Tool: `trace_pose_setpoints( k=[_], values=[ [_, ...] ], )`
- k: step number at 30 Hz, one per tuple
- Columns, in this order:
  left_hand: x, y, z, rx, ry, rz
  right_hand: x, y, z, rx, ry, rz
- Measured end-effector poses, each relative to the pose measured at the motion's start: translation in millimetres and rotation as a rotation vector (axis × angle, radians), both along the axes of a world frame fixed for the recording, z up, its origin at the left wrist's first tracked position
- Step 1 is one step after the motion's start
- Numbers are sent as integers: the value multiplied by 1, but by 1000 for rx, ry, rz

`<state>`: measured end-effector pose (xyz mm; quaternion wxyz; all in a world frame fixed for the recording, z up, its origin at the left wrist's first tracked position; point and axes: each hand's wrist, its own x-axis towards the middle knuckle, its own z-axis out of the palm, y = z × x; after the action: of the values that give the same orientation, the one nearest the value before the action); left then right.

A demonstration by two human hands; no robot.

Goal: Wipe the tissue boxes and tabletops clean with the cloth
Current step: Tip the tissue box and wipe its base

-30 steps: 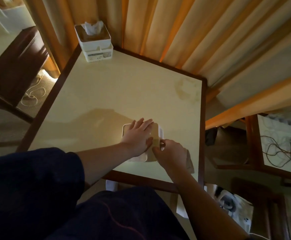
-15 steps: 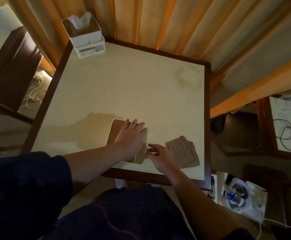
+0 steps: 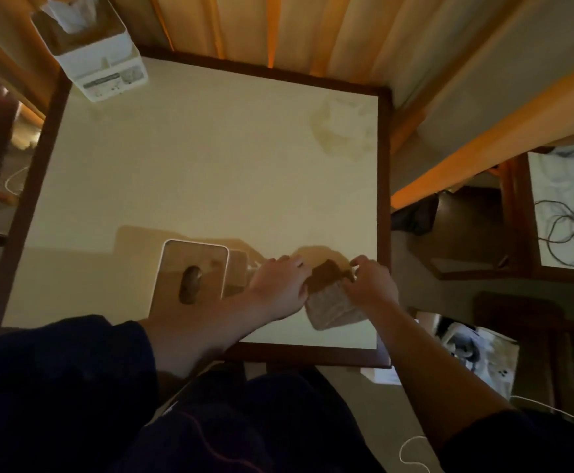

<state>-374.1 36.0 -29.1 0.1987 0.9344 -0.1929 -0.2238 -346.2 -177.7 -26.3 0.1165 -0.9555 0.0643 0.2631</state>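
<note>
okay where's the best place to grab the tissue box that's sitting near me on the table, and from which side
Probably grip the near tissue box across its long side walls, coming down from above. It stands upright with its top slot up, and both hands are off it, on the cloth.

Two tissue boxes (image 3: pixel 190 278) (image 3: pixel 91 52), one cloth (image 3: pixel 330 298), apparently two tables (image 3: pixel 210 158) (image 3: pixel 565 206).

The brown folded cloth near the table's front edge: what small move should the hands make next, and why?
Probably finish refolding the brown folded cloth, then wipe. Both the left hand and right hand pinch its edges, one flap raised, and the white tissue box with wooden lid stands untouched beside them.
</note>
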Motion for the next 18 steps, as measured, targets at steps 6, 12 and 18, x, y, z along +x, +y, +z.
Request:
trace_pose_setpoints(
  k=[6,12,18],
  values=[
    [22,-39,-19,-11,119,124,3,-17,-14,-76,152,28],
    [49,-73,-37,138,68,-163,-20,-42,-30,21,156,7],
    [57,-89,-42,213,12,-234,-19,-48,-34,104,189,-15]
  ],
)
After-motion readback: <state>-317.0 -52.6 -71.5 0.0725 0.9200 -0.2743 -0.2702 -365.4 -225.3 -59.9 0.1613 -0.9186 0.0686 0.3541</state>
